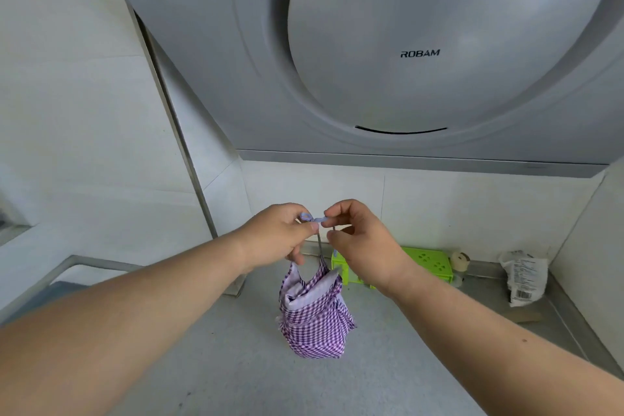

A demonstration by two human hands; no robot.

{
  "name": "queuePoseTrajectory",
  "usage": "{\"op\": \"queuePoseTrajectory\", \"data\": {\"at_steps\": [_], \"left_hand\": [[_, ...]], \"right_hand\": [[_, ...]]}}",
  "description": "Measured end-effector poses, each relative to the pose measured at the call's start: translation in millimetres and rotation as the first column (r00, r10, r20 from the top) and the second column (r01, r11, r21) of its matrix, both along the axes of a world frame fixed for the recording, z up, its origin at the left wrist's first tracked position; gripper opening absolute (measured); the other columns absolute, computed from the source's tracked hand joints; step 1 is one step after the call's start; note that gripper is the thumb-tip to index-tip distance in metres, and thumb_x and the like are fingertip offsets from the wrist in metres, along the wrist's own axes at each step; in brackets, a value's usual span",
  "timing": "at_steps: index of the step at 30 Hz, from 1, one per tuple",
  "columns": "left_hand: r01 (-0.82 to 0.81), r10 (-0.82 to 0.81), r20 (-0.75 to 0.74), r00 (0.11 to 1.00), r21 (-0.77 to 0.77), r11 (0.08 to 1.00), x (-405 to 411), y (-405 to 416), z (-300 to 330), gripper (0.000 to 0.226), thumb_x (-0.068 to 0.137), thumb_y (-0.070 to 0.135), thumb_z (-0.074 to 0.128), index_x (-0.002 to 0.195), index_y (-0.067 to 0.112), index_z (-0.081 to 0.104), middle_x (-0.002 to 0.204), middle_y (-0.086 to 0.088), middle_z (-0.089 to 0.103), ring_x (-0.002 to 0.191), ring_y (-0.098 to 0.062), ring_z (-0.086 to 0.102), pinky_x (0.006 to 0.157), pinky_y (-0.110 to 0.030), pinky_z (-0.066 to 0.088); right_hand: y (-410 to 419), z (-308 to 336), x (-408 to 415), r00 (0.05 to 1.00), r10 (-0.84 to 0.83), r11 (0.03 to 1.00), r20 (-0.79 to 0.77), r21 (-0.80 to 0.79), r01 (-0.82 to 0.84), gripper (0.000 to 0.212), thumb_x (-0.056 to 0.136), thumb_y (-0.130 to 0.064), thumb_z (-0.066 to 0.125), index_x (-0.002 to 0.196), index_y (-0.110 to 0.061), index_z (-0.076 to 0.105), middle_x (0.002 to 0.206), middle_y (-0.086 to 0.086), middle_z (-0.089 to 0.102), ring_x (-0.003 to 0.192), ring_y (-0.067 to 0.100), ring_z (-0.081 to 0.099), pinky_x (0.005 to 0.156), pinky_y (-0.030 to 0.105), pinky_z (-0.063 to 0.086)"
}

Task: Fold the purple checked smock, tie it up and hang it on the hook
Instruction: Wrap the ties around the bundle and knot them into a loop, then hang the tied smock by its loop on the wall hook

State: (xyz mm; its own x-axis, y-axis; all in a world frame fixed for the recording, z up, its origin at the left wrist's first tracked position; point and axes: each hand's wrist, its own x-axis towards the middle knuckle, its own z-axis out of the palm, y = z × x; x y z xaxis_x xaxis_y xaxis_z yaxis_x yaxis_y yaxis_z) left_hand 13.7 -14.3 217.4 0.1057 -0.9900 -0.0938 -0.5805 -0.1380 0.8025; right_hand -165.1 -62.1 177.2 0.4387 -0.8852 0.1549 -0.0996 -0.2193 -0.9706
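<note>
Hands are meeting at chest height in front of a tiled wall (472, 206), both raised over a grey counter (236, 365). The left hand (277, 236) is curling closed, thumb and forefinger pinching a pale lilac tie (315, 219) near its small bow-like loop, with the lower fingers gripping the strap that is running down to the bundle. The right hand (361, 240) is also mostly closed, its thumb and forefinger pinching the other end of the same tie, the remaining fingers curled in loosely. The two pinches are sitting just beside each other, nearly touching. Below them the smock (315, 317) is hanging as a bunched purple-and-white checked bundle, gathered at the top with a plain lilac lining showing at its mouth; whether its bottom is touching the counter cannot be told. Behind the right wrist a green rack (429, 262) is standing against the wall, with a small jar-like item (460, 263) just beside it and a crumpled white packet (525, 277) farther right. A large grey hood (422, 54) marked ROBAM is filling the upper part of the view, and a sink (64, 267) rim is showing at the left edge.
</note>
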Motion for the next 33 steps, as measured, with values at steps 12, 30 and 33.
{"op": "queuePoseTrajectory", "data": {"at_steps": [12,30,33], "left_hand": [[-0.02,0.028,0.126,0.992,-0.064,0.998,35,40,65,0.018,0.105,0.022,0.063,0.099,0.005,0.066,0.081,-0.006,0.067,0.066,-0.021,0.071,0.072,-0.039,0.06],[0.043,-0.005,0.146,0.989,-0.262,0.964,220,122,188,0.023,0.108,0.027,0.059,0.096,0.009,0.067,0.074,-0.006,0.071,0.073,-0.022,0.075,0.088,-0.047,0.062],[0.034,0.02,0.176,0.984,-0.299,0.954,241,129,201,0.025,0.106,0.028,0.061,0.091,0.008,0.067,0.07,-0.003,0.071,0.072,-0.021,0.075,0.089,-0.049,0.064]], "right_hand": [[17,46,47,0.987,0.144,0.966,-0.064,-0.206,-0.154,0.041,0.09,-0.018,0.075,0.095,-0.02,0.035,0.087,-0.005,0.073,0.062,0.02,0.061,0.06,0.046,0.048],[88,186,224,0.97,-0.051,0.846,-0.239,-0.526,-0.086,0.023,0.096,-0.045,0.072,0.092,-0.023,0.066,0.078,-0.005,0.07,0.058,0.009,0.051,0.053,0.021,0.042],[94,198,249,0.98,0.016,0.871,-0.199,-0.478,-0.112,0.019,0.096,-0.037,0.073,0.099,-0.021,0.065,0.078,-0.004,0.074,0.053,0.002,0.053,0.048,0.018,0.041]]}}
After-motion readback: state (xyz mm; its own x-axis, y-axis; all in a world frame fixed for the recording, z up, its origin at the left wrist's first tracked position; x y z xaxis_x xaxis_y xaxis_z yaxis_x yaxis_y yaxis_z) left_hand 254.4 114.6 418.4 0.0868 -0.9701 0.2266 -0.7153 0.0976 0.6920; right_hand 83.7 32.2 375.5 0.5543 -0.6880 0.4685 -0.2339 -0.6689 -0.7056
